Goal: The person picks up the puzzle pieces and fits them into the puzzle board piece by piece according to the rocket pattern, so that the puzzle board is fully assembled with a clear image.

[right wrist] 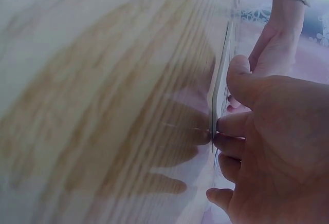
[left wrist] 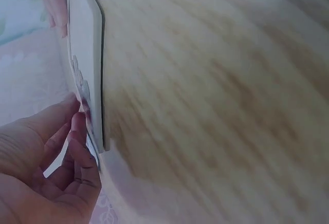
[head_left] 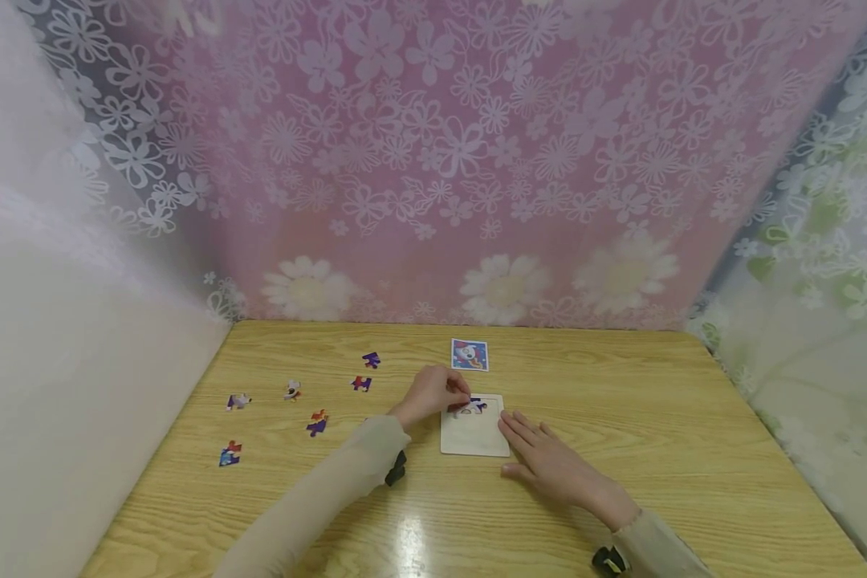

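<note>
A white puzzle tray [head_left: 474, 435] lies flat in front of me, with purple and white jigsaw pieces [head_left: 478, 407] along its far edge. At its far left corner my left hand [head_left: 433, 391] pinches a jigsaw piece [left wrist: 86, 106] between thumb and fingers. The fingers hide most of that piece. Against the tray's right edge rest the fingertips of my right hand [head_left: 551, 464], palm down with the fingers straight. The right wrist view also shows these fingers [right wrist: 231, 126] touching the thin tray side.
Several loose jigsaw pieces [head_left: 317, 422] are scattered on the left of the wooden table [head_left: 621, 385]. A small picture card [head_left: 470, 355] lies beyond the tray. Flowered curtains [head_left: 433, 160] hang behind the table and along its sides.
</note>
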Motion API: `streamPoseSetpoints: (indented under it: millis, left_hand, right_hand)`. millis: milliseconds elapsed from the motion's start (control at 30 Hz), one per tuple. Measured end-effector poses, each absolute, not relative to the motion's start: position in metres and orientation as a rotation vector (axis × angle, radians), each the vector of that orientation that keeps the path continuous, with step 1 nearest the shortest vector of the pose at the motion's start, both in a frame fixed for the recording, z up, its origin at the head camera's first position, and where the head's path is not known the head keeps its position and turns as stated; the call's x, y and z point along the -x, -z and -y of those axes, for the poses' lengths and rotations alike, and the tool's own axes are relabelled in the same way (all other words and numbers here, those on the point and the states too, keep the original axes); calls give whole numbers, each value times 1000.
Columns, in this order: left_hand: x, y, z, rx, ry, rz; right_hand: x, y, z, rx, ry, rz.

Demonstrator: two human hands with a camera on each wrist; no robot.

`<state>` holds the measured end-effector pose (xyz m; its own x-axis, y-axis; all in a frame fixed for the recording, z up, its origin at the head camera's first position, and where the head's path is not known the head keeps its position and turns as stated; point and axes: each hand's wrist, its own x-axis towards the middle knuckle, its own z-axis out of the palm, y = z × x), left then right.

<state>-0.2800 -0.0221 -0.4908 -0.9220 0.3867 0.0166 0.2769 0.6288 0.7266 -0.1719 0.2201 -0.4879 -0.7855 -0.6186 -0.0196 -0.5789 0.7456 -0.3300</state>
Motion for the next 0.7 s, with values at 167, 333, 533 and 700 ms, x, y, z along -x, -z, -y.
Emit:
streamPoseSetpoints:
  millis: [167, 333, 533, 700]
  left_hand:
    - [279, 488, 25, -585, -1150, -2694]
    - [277, 485, 29, -635, -1118, -2657]
    - [282, 491, 33, -645, -1119, -2696]
    - [283, 493, 36, -618, -1227, -2740]
  right_hand:
    - [171, 486, -219, 962, 472, -2816]
    - [171, 488, -220, 966, 484, -2817]
    - [171, 488, -219, 951, 481, -2809]
    - [171, 488, -219, 941, 478, -2806]
